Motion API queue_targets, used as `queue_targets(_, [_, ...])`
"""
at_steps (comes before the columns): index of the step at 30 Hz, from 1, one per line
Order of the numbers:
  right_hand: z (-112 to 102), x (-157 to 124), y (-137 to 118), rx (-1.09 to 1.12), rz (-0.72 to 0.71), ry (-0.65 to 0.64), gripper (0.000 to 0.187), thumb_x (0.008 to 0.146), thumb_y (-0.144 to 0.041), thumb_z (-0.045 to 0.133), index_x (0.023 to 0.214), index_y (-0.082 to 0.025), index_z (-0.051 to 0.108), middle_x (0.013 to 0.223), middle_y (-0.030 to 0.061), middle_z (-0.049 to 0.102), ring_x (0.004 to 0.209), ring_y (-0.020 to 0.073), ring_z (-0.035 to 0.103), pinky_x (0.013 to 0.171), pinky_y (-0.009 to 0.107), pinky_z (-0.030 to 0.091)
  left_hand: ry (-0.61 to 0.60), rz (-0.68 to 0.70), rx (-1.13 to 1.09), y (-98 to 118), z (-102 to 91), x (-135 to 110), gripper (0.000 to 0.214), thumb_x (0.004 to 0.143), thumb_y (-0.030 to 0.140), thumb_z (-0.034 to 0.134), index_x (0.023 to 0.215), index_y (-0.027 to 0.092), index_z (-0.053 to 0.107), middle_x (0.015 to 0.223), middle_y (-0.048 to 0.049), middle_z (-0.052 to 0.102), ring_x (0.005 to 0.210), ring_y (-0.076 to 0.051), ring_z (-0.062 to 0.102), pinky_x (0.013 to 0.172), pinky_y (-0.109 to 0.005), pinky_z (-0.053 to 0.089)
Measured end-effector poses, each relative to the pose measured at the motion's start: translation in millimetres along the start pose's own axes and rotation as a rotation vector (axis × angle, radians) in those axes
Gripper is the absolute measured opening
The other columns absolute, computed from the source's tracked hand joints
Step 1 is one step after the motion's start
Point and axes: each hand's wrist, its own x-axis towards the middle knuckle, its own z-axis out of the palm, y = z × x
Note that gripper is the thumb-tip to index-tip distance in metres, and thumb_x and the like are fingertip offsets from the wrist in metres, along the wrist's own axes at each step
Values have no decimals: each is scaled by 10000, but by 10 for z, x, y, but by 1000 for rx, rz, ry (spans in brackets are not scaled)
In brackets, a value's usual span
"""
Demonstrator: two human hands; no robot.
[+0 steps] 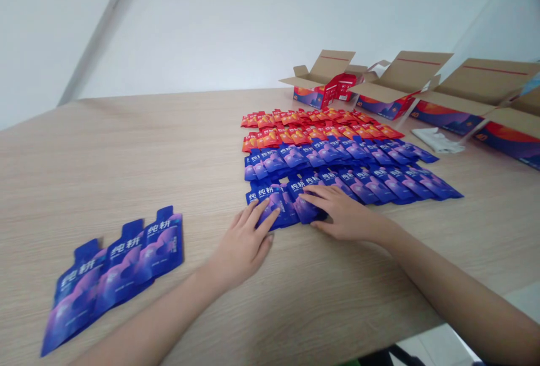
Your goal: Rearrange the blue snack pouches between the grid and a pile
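My left hand [247, 239] lies flat with its fingers spread over the near end of a row of blue-purple drink pouches [379, 186]. My right hand [343, 214] rests on the same row, its fingertips on a pouch [307, 211] a little to the right of my left hand. Neither hand visibly grips a pouch. Three more blue pouches with white Chinese lettering [120, 270] lie overlapped on the table at the near left, apart from both hands. Behind the near row stretch another blue-purple row [320, 152] and rows of red-orange pouches [316, 127].
The light wood table [126, 186] runs to a white wall. Several open cardboard cartons [400, 82] stand along its far right side, with a red printed box [337, 87] among them. A white packet [436, 141] lies near them.
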Motion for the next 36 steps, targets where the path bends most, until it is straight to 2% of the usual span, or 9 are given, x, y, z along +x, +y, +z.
queue_targets(3, [20,-4,-13,-29,-6,10,598,838,-326,663,1407,-226,510,1432,162,502,1302,348,487,1075,570,395,-48,8,7,-2,2,-38,519,982,209,399,1500,212,362,1565,-147,348,1452,-332,290,1136,-583,346])
queue_targets(7, [17,-12,-45,-42,1,13,616,834,-366,668,1411,-232,499,1438,179,476,1321,366,463,1077,597,380,-47,3,-1,-10,8,-53,534,968,185,401,1500,198,364,1565,-156,345,1453,-346,281,1135,-591,344])
queue_targets(12, [-3,59,-240,-35,-47,12,638,852,-367,646,1437,-193,461,1498,202,395,1398,357,367,1108,588,346,17,-1,-82,-35,65,-57,524,942,136,394,1465,151,416,1536,-167,376,1445,-338,297,1159,-568,340])
queue_targets(16, [101,185,-441,-55,-140,-7,687,876,-371,619,1482,-137,394,1522,211,370,1413,340,342,1123,558,333,92,-63,-235,-59,119,-75,533,932,146,416,1462,108,380,1531,-190,355,1411,-286,379,1161,-490,381])
queue_targets(22, [264,294,-504,-86,-163,57,526,943,-313,520,1423,-102,473,1430,175,514,1318,279,470,1130,482,347,120,-62,-312,-111,165,-92,497,930,149,423,1427,149,410,1495,-174,386,1384,-267,426,1158,-463,393])
queue_targets(28, [258,295,-511,-167,-218,130,450,946,-314,535,1360,-141,562,1324,174,606,1194,311,579,1009,497,461,145,-39,-346,-119,126,-76,455,925,151,444,1379,178,428,1444,-151,422,1371,-243,424,1165,-461,381])
queue_targets(32, [304,280,-496,-212,-283,242,365,971,-223,478,1290,-109,613,1279,175,649,1121,293,644,962,474,510,140,-79,-351,-97,77,-76,452,920,161,457,1370,179,421,1452,-151,386,1385,-247,388,1166,-463,376])
queue_targets(36, [350,243,-439,-211,-328,367,335,972,-98,404,1208,-91,641,1255,145,674,1095,228,675,944,400,545,121,-94,-340,-108,18,-87,448,915,116,379,1359,159,430,1447,-157,389,1374,-245,395,1163,-477,374])
